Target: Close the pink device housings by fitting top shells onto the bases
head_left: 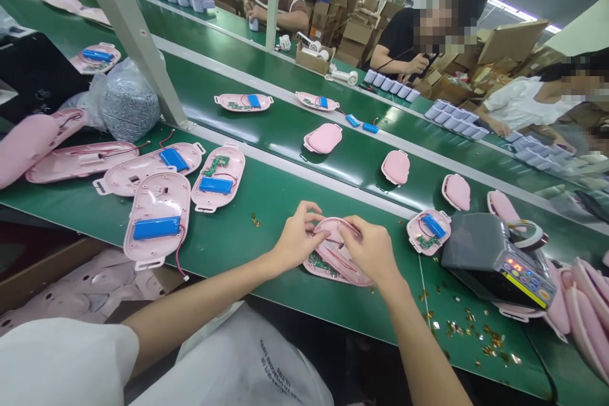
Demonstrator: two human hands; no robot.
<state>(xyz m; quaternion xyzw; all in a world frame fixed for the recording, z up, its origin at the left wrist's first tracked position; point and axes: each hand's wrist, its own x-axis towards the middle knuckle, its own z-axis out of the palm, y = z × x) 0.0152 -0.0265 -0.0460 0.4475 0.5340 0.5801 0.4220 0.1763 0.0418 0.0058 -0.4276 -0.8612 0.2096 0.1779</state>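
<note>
A pink shell half (345,260) is tilted over a pink base (328,273) at the bench's near edge; part of a green circuit board and red wires show between them. My left hand (299,238) grips the upper left side of the shell with thumb and curled fingers. On the other side, my right hand (370,244) pinches the shell's upper right rim. Left of my hands lies an open pink shell (219,168) with a blue battery (216,185) and a circuit board. Another open shell (429,231) sits to the right, beside a dark grey machine.
The grey machine (497,263) has a lit display. Orange scraps (490,336) litter the bench. Several pink shells lie on the green conveyor (271,133). A slanted metal post (137,38) rises at left. Co-workers sit across the line.
</note>
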